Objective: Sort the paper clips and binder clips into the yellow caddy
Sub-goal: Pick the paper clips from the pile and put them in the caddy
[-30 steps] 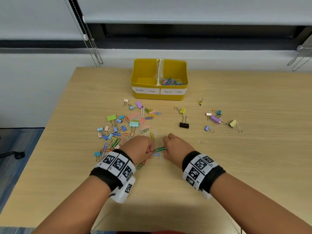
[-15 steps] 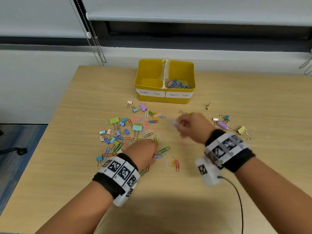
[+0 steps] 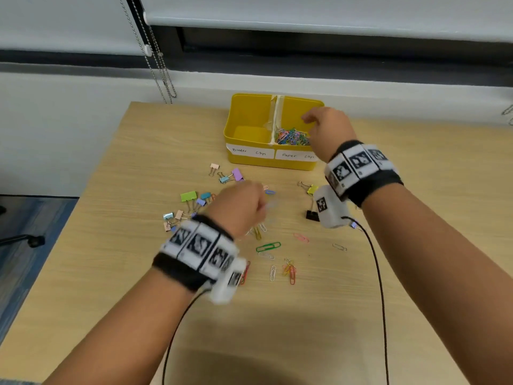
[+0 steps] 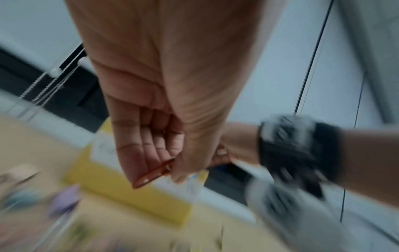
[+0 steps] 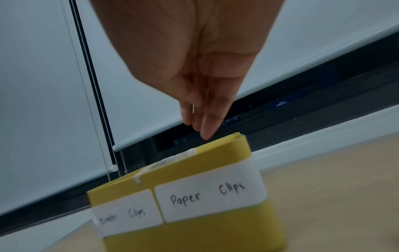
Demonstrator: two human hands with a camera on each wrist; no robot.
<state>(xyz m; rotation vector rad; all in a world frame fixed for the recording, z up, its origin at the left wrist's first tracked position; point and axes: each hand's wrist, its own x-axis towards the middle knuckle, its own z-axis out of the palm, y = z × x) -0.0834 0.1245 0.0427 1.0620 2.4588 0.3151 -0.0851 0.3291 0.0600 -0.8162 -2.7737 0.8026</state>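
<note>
Head view, right hand point(image 3: 329, 129) above yellow caddy point(image 3: 249, 118)

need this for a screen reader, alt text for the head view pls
A right hand hovers over the paper-clip side of a yellow caddy; the left hand is raised above clips scattered on a wooden table. The binder-clip side looks empty.

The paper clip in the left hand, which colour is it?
Orange-red. The paper clip pinched by the left hand shows best in the left wrist view.
</note>
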